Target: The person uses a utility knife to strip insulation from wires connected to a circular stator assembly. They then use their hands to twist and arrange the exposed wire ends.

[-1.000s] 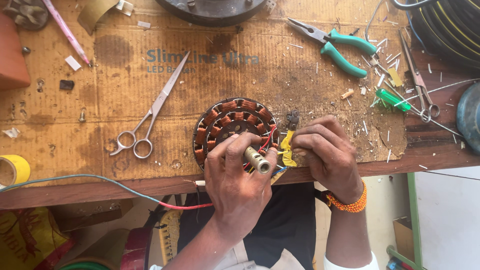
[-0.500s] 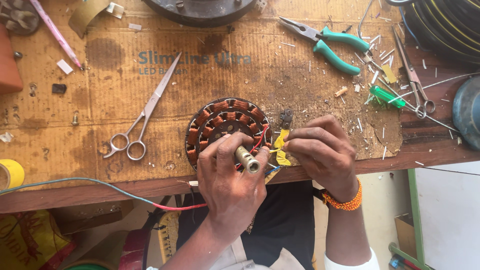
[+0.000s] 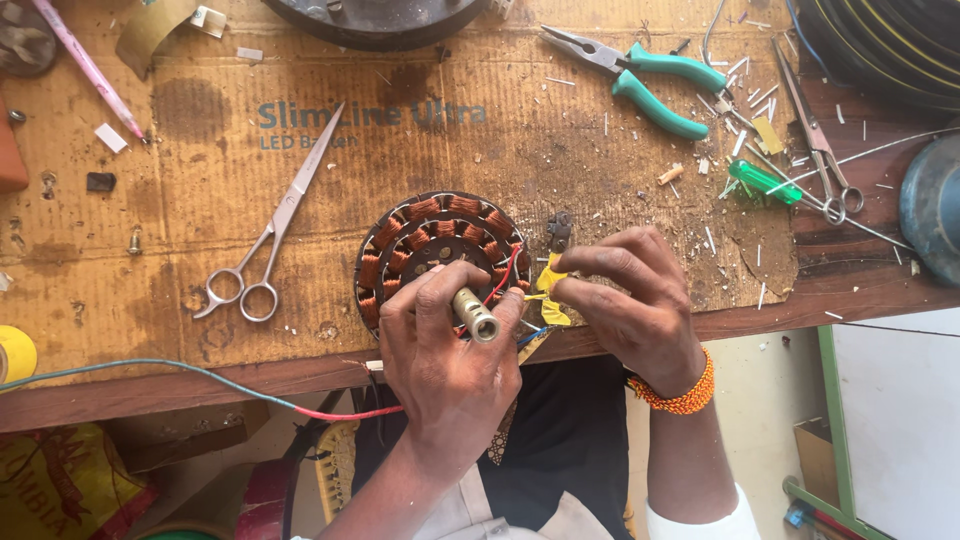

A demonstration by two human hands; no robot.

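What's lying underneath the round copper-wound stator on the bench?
The stator rests on a flattened brown cardboard sheet over the wooden bench. The left hand covers its near edge, hiding what lies below there.

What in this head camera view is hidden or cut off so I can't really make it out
- Tip of the brass-coloured tool: covered by the left hand.
- Near rim of the copper-wound stator: behind both hands.
- Yellow sleeve piece: partly pinched under the right hand.
- Dark round housing: cut by the top edge.
- Blue round object: cut by the right edge.
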